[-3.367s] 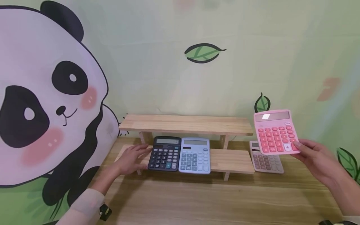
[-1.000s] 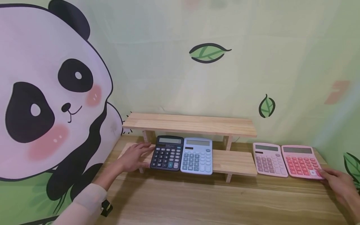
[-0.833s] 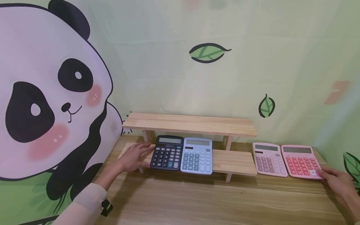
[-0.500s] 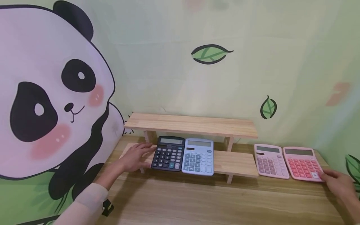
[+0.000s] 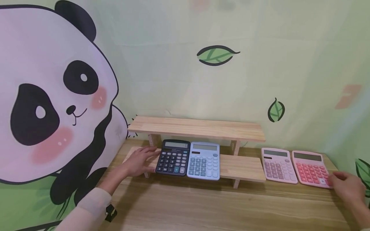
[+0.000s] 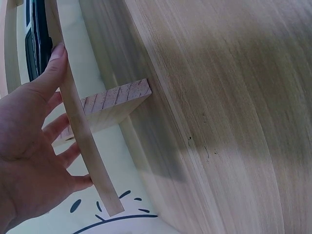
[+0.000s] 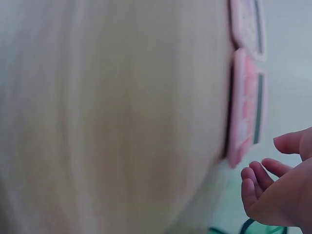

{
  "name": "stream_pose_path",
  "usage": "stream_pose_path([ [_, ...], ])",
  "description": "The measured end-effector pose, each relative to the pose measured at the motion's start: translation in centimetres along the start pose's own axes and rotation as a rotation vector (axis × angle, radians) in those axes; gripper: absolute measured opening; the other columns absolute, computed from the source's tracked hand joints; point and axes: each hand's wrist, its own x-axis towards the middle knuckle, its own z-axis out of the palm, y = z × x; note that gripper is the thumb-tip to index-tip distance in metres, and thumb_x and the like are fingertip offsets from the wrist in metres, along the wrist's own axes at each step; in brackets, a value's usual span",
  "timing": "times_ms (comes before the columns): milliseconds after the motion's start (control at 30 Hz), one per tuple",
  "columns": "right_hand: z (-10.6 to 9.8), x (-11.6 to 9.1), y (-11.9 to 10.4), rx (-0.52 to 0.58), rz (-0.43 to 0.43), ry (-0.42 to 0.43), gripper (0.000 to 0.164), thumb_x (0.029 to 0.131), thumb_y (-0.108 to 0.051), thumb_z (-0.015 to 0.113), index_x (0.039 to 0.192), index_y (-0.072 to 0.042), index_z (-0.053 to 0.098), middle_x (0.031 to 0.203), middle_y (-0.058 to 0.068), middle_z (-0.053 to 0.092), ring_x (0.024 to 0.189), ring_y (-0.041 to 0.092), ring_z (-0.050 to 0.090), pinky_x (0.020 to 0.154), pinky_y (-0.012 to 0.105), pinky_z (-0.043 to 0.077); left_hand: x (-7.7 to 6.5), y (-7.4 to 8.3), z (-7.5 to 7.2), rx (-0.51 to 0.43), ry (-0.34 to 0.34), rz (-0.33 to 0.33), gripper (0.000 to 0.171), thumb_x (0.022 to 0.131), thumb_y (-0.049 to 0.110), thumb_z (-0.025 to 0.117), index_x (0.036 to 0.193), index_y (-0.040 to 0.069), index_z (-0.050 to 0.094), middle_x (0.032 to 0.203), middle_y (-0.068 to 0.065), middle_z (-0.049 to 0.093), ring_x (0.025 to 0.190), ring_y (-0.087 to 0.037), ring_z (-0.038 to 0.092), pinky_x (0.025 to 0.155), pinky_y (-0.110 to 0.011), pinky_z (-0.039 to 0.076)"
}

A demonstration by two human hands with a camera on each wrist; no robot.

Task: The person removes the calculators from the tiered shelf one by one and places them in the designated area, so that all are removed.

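Note:
My left hand point(image 5: 141, 160) rests on the lower shelf with its fingers spread, close against the left side of a black calculator point(image 5: 173, 158). In the left wrist view, the thumb point(image 6: 54, 68) lies at the shelf's front edge, by the black calculator point(image 6: 38, 39). A light blue calculator point(image 5: 203, 161) leans right beside the black one. At the far right, a bright pink calculator point(image 5: 310, 168) lies on the table, next to a pale pink calculator point(image 5: 278, 166). My right hand point(image 5: 347, 189) is beside its lower right corner; the right wrist view shows loosely curled fingers, apart from it and holding nothing.
A two-tier wooden stand has an upper shelf point(image 5: 196, 128) and a lower shelf point(image 5: 242, 167) on short legs. It stands on a wood-grain table point(image 5: 202, 205) against a wall point(image 5: 162, 80) printed with a panda and leaves.
The bright pink calculator, earlier held in the air by my right hand, now lies beside the pale pink one. That hand has let go and drawn slightly right. My left hand stays put.

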Motion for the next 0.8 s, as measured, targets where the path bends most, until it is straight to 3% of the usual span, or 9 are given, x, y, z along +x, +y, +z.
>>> stream_pose_path([
  [133, -0.5, -0.9, -1.7, -0.017, -0.109, -0.009, 0.053, 0.112, -0.024, 0.047, 0.145, 0.017, 0.046, 0.137, 0.042, 0.049, 0.123, 0.055, 0.048, 0.094, 0.063, 0.046, 0.2, 0.0, 0.2, 0.005, -0.005, -0.006, 0.077, 0.092, 0.039, 0.082, 0.158, 0.014, 0.052, 0.167, -0.019, 0.039, 0.152, -0.050, 0.033, 0.124, -0.067, 0.024],
  [267, -0.9, -3.3, -4.5, 0.043, -0.220, -0.094, 0.059, 0.113, -0.035, 0.048, 0.145, 0.014, 0.050, 0.136, 0.038, 0.053, 0.113, 0.047, 0.056, 0.077, 0.040, 0.053, 0.1, 0.0, 0.1, -0.002, -0.007, -0.009, 0.077, 0.092, 0.038, 0.083, 0.158, 0.013, 0.052, 0.167, -0.019, 0.039, 0.151, -0.051, 0.033, 0.124, -0.068, 0.023],
  [367, -0.5, -5.8, -6.9, 0.137, -0.283, -0.214, 0.066, 0.112, -0.044, 0.049, 0.148, 0.011, 0.050, 0.140, 0.035, 0.055, 0.103, 0.023, 0.063, 0.070, 0.020, 0.052, 0.1, 0.1, 0.0, -0.006, -0.009, -0.011, 0.077, 0.092, 0.038, 0.083, 0.158, 0.013, 0.052, 0.166, -0.020, 0.040, 0.151, -0.052, 0.033, 0.123, -0.068, 0.023],
  [433, 0.0, -7.5, -8.5, 0.185, -0.325, -0.297, 0.068, 0.111, -0.047, 0.051, 0.149, 0.009, 0.050, 0.141, 0.031, 0.057, 0.097, 0.006, 0.064, 0.070, 0.013, 0.054, 0.1, 0.1, 0.0, -0.008, -0.015, -0.020, 0.077, 0.092, 0.038, 0.083, 0.158, 0.014, 0.052, 0.167, -0.019, 0.039, 0.152, -0.052, 0.032, 0.124, -0.068, 0.023],
  [500, 0.6, -9.3, -10.1, 0.225, -0.371, -0.362, 0.066, 0.111, -0.046, 0.053, 0.149, 0.008, 0.052, 0.141, 0.030, 0.060, 0.095, -0.003, 0.065, 0.075, 0.012, 0.055, 0.2, 0.1, 0.0, -0.007, -0.015, -0.022, 0.076, 0.093, 0.038, 0.082, 0.158, 0.015, 0.052, 0.167, -0.019, 0.039, 0.152, -0.052, 0.032, 0.123, -0.069, 0.023],
  [567, 1.3, -11.0, -11.5, 0.256, -0.393, -0.416, 0.062, 0.110, -0.044, 0.055, 0.148, 0.006, 0.054, 0.139, 0.025, 0.063, 0.096, -0.005, 0.066, 0.079, 0.013, 0.056, 0.2, 0.1, 0.0, -0.011, -0.015, -0.024, 0.076, 0.093, 0.038, 0.082, 0.159, 0.015, 0.051, 0.168, -0.019, 0.038, 0.152, -0.052, 0.031, 0.123, -0.069, 0.023],
  [700, 3.0, -14.0, -13.7, 0.379, -0.397, -0.510, 0.050, 0.111, -0.031, 0.058, 0.145, 0.006, 0.057, 0.132, 0.019, 0.069, 0.102, 0.004, 0.071, 0.088, 0.019, 0.059, 0.3, -0.1, 0.2, -0.021, -0.006, -0.018, 0.076, 0.092, 0.037, 0.082, 0.159, 0.015, 0.051, 0.168, -0.019, 0.037, 0.152, -0.052, 0.031, 0.123, -0.070, 0.022],
  [800, 4.4, -15.9, -14.8, 0.502, -0.426, -0.589, 0.042, 0.111, -0.017, 0.058, 0.141, 0.011, 0.055, 0.126, 0.023, 0.071, 0.104, 0.012, 0.073, 0.092, 0.026, 0.061, 0.3, -0.4, 0.4, -0.030, -0.004, -0.016, 0.077, 0.092, 0.037, 0.083, 0.159, 0.016, 0.051, 0.168, -0.019, 0.036, 0.152, -0.052, 0.030, 0.123, -0.070, 0.022],
])
